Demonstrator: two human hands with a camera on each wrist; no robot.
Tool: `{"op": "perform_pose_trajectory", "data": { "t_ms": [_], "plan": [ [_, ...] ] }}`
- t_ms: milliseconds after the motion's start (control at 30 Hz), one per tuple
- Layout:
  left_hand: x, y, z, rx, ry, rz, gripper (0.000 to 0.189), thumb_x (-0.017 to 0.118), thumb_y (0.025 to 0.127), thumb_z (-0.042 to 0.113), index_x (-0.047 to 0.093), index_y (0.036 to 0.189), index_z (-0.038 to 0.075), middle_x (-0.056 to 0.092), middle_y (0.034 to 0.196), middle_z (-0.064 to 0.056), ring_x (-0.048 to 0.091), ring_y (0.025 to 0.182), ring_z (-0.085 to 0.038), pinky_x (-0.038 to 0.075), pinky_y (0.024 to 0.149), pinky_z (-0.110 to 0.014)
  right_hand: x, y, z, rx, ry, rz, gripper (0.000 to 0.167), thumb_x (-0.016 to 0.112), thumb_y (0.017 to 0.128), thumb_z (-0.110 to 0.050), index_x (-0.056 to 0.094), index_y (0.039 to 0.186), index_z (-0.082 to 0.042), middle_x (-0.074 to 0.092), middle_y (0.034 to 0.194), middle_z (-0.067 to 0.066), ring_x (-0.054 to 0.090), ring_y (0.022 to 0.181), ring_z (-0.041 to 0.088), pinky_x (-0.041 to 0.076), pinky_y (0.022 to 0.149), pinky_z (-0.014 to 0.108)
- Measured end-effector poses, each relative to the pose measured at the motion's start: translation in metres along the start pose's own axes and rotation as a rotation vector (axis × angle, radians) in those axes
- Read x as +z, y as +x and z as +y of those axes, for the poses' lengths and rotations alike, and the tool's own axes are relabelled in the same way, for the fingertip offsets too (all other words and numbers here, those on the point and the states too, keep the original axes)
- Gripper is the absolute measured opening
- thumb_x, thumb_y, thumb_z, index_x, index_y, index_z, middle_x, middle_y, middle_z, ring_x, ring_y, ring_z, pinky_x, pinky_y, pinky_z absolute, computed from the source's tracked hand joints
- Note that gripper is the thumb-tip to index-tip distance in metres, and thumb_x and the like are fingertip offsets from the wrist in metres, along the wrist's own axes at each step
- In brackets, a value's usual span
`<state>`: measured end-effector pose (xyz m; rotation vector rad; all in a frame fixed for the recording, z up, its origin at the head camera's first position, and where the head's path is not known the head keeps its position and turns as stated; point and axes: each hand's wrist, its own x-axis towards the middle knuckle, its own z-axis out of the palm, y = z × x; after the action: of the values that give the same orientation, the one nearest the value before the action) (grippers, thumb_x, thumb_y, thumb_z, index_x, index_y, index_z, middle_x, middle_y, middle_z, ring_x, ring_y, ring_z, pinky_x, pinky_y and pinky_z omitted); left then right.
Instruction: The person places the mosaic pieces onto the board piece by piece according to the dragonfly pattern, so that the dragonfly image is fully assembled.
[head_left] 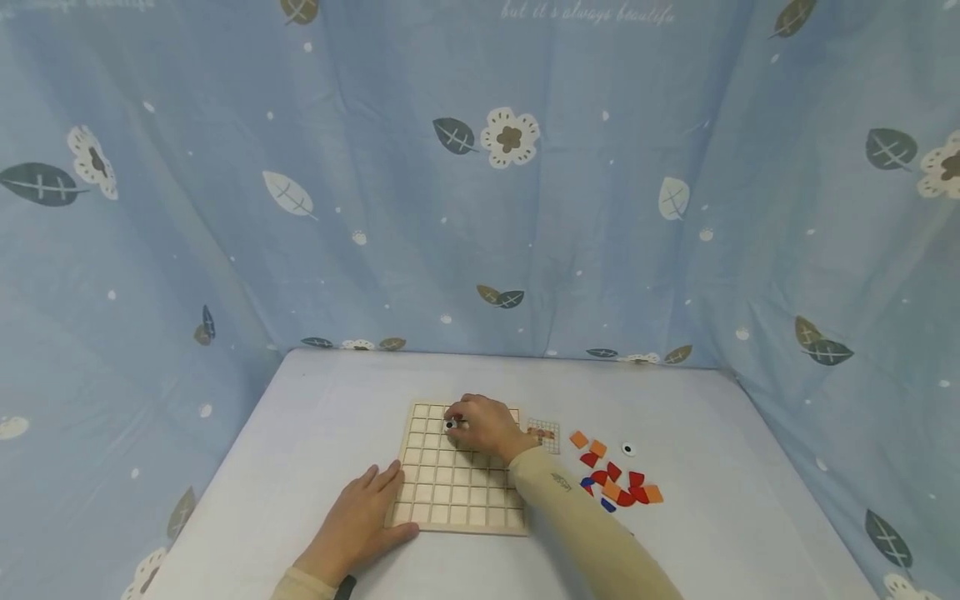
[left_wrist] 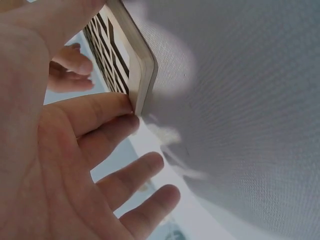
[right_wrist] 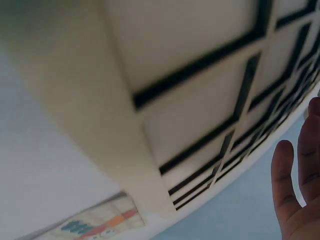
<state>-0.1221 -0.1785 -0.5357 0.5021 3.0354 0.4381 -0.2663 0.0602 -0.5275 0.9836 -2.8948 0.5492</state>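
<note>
A square wooden grid board (head_left: pixel 442 493) lies on the white table in front of me. My left hand (head_left: pixel 360 512) rests against its near left corner, the fingers fairly straight along the side and the thumb by the front edge. In the left wrist view two fingertips touch the board's rim (left_wrist: pixel 145 75). Over the far part of the grid, my right hand (head_left: pixel 486 425) pinches a small white disc with a black dot (head_left: pixel 450 424) between thumb and fingers. Whether the disc touches the grid is unclear. In the right wrist view the fingers (right_wrist: pixel 285 175) show but the disc does not.
Right of the board lies a small picture card (head_left: pixel 553 427) with a grid pattern. Farther right are loose orange squares (head_left: pixel 578 439), red curved pieces (head_left: pixel 588 459), blue pieces (head_left: pixel 608 505) and another white disc (head_left: pixel 628 449). A blue patterned curtain (head_left: pixel 420 250) encloses the table.
</note>
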Motion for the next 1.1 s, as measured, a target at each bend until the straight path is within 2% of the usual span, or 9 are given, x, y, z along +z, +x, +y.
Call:
{"op": "perform_pose_trajectory", "data": {
  "t_ms": [367,600,833,1100],
  "plan": [
    [0.001,-0.002,0.000,0.012,-0.001,0.008,0.088,0.075,0.082,0.060,0.056,0.142,-0.002,0.049,0.152,-0.017,0.046,0.135,-0.046,0.041,0.110,-0.062,0.004,0.007,-0.004,0.021,-0.072,-0.053,0.024,0.075,0.094,-0.032,0.075,0.116,-0.024,0.065,0.100,-0.010,0.061,0.087,0.003,0.055,0.075,0.020],
    [-0.001,-0.001,0.001,0.016,0.004,0.003,0.089,0.076,0.082,0.060,0.056,0.141,-0.002,0.049,0.152,-0.017,0.047,0.135,-0.047,0.041,0.110,-0.061,0.000,0.013,-0.005,0.078,-0.035,-0.090,0.023,0.079,0.090,-0.032,0.078,0.111,-0.023,0.065,0.097,-0.010,0.060,0.086,0.003,0.056,0.077,0.021],
    [-0.001,-0.002,0.000,0.029,0.017,0.019,0.089,0.075,0.082,0.060,0.056,0.141,-0.003,0.050,0.151,-0.017,0.048,0.134,-0.047,0.042,0.109,-0.060,0.000,0.016,-0.009,0.152,0.059,-0.118,0.021,0.079,0.090,-0.028,0.079,0.110,-0.022,0.067,0.100,-0.011,0.063,0.094,0.006,0.057,0.085,0.027],
    [-0.001,-0.002,-0.001,0.025,0.014,0.011,0.089,0.075,0.083,0.060,0.056,0.141,-0.004,0.049,0.151,-0.018,0.048,0.134,-0.047,0.042,0.109,-0.061,-0.001,0.016,-0.016,0.151,0.032,-0.092,0.021,0.080,0.090,-0.025,0.079,0.110,-0.020,0.067,0.096,-0.008,0.062,0.088,0.006,0.057,0.077,0.026]
  ]
}}
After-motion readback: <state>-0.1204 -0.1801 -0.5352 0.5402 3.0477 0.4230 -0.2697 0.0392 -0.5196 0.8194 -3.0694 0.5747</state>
